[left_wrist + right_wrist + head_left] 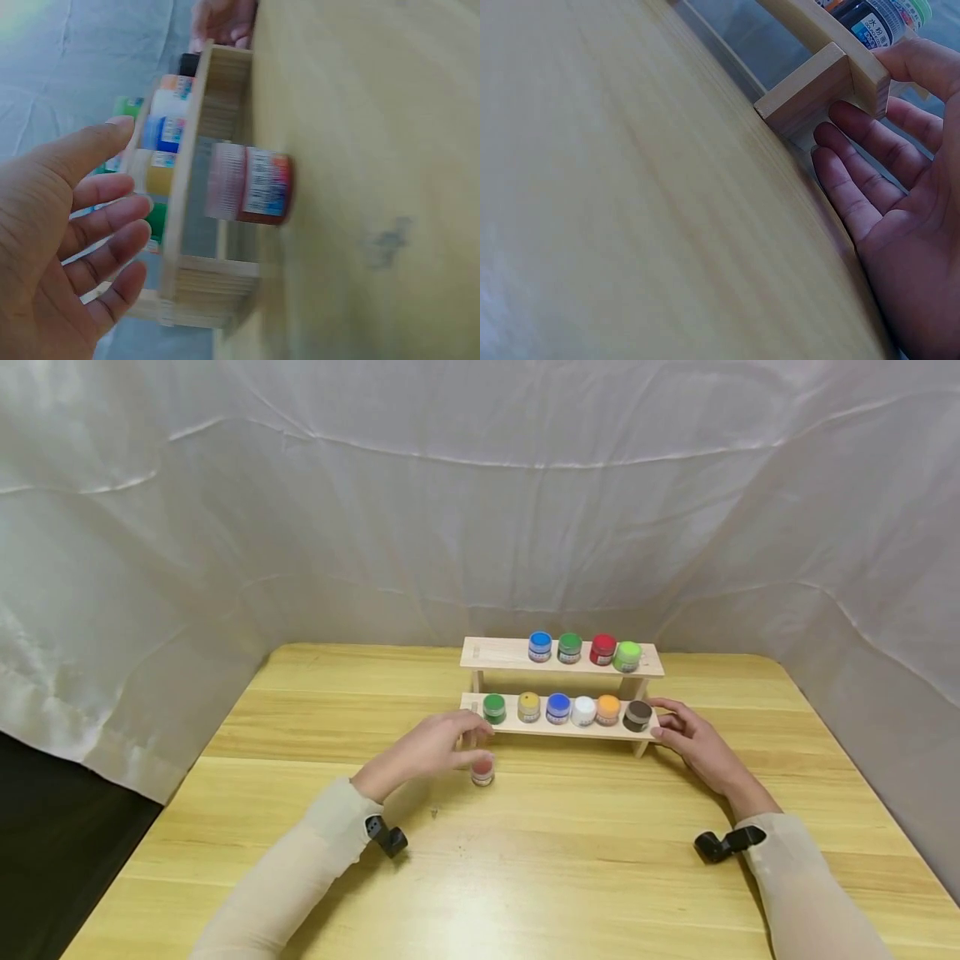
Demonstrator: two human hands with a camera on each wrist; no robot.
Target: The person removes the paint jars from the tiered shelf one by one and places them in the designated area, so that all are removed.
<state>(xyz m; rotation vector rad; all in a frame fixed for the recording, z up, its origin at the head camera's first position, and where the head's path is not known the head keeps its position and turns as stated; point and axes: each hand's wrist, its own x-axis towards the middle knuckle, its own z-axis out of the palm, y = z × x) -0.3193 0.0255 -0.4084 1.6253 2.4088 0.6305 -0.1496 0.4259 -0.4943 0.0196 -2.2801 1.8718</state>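
A two-tier wooden rack (pixel 495 653) holds small paint jars. Its right end is pinched by my right hand (pixel 701 747), thumb at the lower plank's edge and fingers beneath, as the right wrist view shows. Beside that thumb sits a dark brown paint jar (pixel 637 717). My left hand (pixel 431 745) hovers at the rack's left end, fingers loosely bent and nothing between them. Near it, a jar of reddish paint (pixel 251 184) with a clear lid stands on the table in front of the rack, apart from the fingers in the left wrist view.
Four-legged supports are not all visible under the rack. On the upper plank stand blue, green, red and light green jars (pixel 627 656); the lower one bears several more, including a white jar (pixel 583 712). A grey cloth (pixel 480 527) hangs behind the wooden table (pixel 570 860).
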